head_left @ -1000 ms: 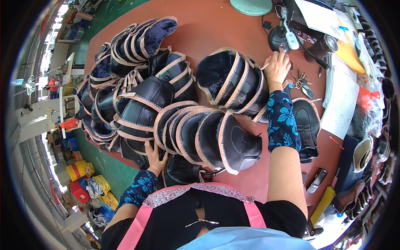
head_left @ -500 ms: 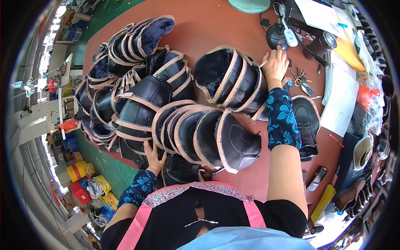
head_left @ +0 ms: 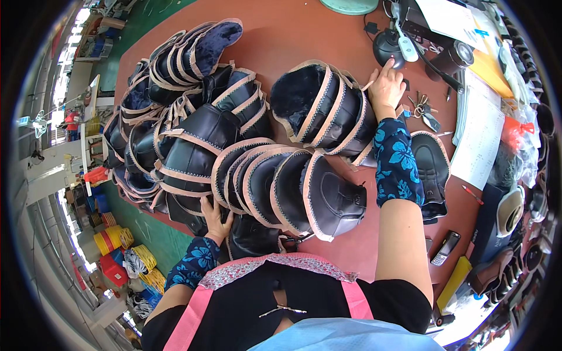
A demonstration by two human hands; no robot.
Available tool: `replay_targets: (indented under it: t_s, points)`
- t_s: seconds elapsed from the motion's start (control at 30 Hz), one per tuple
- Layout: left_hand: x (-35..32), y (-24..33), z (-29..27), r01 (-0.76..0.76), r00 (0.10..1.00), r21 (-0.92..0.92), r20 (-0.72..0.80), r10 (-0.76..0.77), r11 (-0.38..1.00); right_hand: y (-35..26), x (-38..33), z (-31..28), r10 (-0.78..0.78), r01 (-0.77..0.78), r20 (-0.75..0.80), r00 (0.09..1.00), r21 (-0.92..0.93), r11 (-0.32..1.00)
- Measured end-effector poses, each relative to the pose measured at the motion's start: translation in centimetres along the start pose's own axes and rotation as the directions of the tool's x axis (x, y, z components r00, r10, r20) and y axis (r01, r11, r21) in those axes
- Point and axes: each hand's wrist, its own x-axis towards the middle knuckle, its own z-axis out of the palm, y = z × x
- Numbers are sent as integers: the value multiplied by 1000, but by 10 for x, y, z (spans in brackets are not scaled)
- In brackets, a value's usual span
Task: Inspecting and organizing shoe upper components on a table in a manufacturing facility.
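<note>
Rows of nested black shoe uppers with tan edging cover a reddish-brown table. My right hand lies flat with fingers spread against the far right end of one nested row of uppers. My left hand presses against the near left end of another nested row, close to my body. Both forearms wear blue flowered sleeves. A single flat black upper lies just right of my right forearm.
More stacked uppers fill the left half of the table. To the right lie paper sheets, keys, a black lamp base, a phone and several shoes. Green floor and coloured spools sit left.
The hands stay pressed at the ends of their rows. My right hand has shifted slightly along the far row; the stacks look much the same.
</note>
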Motion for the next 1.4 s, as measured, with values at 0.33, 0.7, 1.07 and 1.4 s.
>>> replay_targets:
  t_s: [0.33,0.7,1.07,1.4]
  points:
    - [-5,-1,-3,-16,1000,-12,-22,16,1000,-1,-6,8,-23,45,-161,987,132,990]
    - [4,8,-3,-22,1000,-49,3,22,999,5,-3,4,27,-39,71,997,172,984]
    - [0,-3,5,-30,1000,-42,2,31,999,6,-3,7,59,-61,15,998,178,982]
    - [-1,-5,0,-43,999,-20,-15,42,999,-6,3,-5,70,-68,3,998,244,967]
